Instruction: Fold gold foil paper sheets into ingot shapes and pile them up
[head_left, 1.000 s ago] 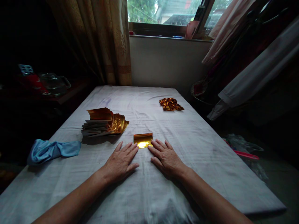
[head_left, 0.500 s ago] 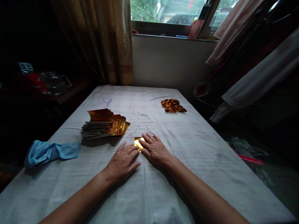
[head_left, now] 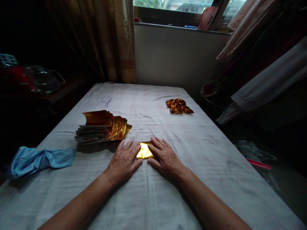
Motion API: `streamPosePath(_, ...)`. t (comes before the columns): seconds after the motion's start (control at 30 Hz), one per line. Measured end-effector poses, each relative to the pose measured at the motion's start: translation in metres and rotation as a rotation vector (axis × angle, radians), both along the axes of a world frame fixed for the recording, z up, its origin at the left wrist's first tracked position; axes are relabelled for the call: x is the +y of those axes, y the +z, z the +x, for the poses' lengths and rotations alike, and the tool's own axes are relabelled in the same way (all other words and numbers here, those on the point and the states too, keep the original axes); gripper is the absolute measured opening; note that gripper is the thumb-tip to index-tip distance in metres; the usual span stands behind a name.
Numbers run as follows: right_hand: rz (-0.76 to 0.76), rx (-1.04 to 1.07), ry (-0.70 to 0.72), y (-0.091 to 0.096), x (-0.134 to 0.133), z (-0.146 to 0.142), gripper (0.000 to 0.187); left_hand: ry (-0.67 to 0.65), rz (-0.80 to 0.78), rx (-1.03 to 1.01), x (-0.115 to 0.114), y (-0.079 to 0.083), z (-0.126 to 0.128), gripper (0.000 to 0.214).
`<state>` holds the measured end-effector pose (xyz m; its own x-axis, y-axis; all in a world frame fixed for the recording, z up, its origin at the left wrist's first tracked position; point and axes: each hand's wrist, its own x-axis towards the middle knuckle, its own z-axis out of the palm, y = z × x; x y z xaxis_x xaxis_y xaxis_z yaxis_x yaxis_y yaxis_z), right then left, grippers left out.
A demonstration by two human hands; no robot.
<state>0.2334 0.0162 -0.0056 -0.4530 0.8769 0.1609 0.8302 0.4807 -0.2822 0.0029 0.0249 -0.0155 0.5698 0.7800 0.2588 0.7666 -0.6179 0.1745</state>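
Currently, apparently engaged in flattening: note the gold foil piece (head_left: 144, 151) on the white cloth (head_left: 148, 199), near middle, between left hand (head_left: 123, 159) and right hand (head_left: 165, 157), laid palm-down, touching opposite ends, with fingers extended and thumbs apart. For the next move, presumably apply light, even pressure from both ends, clear of the foil stack (head_left: 103, 126) to the left.

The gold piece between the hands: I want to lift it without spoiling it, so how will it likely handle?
The gold piece is probably light, since it looks thin and lies flat. Its bright shine suggests a smooth, perhaps slippery face. It likely bends easily, as similar sheets in the gold stack curl.
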Motion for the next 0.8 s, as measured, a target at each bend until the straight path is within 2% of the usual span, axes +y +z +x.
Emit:
streamPosePath(0.2, 0.097, 0.039, -0.017, -0.007, -0.005, 0.033, 0.038, -0.018, 0.009, -0.023, -0.001, 0.003, 0.0, 0.037)
streamPosePath(0.33, 0.157, 0.079, 0.003, -0.007, -0.005, 0.034, 0.032, -0.064, 0.129, -0.074, -0.002, 0.009, 0.004, 0.02)
streamPosePath(0.47, 0.224, 0.087, 0.025, -0.006, -0.005, 0.031, 0.028, -0.166, 0.227, -0.107, -0.001, 0.014, 0.007, 0.02)
streamPosePath(0.63, 0.261, 0.107, 0.019, -0.004, -0.008, 0.029, 0.02, -0.136, 0.189, -0.157, 0.0, 0.013, 0.006, 0.025)
streamPosePath(0.8, 0.209, 0.2, -0.046, -0.008, -0.005, 0.029, 0.018, -0.066, 0.049, -0.178, 0.002, 0.015, 0.004, 0.028)
